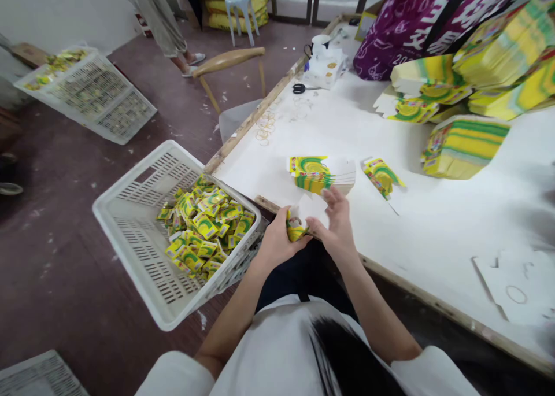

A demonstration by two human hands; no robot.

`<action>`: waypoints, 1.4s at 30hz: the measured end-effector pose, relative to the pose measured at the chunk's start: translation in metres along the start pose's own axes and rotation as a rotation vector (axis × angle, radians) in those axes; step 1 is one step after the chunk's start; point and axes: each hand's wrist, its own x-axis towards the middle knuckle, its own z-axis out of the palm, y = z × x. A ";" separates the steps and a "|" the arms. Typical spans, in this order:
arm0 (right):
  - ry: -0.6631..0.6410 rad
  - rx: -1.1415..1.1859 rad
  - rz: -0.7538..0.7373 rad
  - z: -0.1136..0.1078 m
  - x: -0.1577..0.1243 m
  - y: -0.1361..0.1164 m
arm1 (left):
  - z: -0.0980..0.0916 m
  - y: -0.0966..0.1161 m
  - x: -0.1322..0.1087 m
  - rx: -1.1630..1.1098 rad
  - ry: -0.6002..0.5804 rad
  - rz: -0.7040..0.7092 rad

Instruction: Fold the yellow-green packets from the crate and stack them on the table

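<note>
My left hand (277, 240) is wrapped round a small yellow-and-green carton (295, 229), its white inner side and raised flap showing at the top. Close on its right is my right hand (338, 225), thumb at the carton's edge and fingers spread apart by the white flap. Just beyond the hands, on the table, lies a fanned stack of flat printed cartons (314, 173). A loose flat carton (381, 176) rests to the right of that stack. What the carton in my left hand contains is hard to make out.
A white plastic crate (130, 251) with folded yellow boxes (206, 222) stands left of the table (390, 234). Bundled cartons (468, 147), a purple bag (411, 32), scissors (303, 88), rubber bands (265, 127) and a mug (321, 42) are on it. A chair (234, 60) stands beyond.
</note>
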 end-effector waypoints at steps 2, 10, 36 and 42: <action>-0.168 0.227 0.198 0.006 0.000 0.006 | 0.004 -0.001 -0.002 -0.067 0.032 0.009; -0.405 0.322 0.239 0.003 -0.001 0.013 | 0.004 -0.006 -0.003 -0.073 -0.032 0.031; -0.476 -0.107 -0.244 -0.015 0.023 0.008 | -0.028 0.000 0.015 0.612 -0.074 0.365; -0.361 -0.033 -0.139 0.007 0.014 0.012 | -0.012 -0.013 0.005 0.740 0.018 0.307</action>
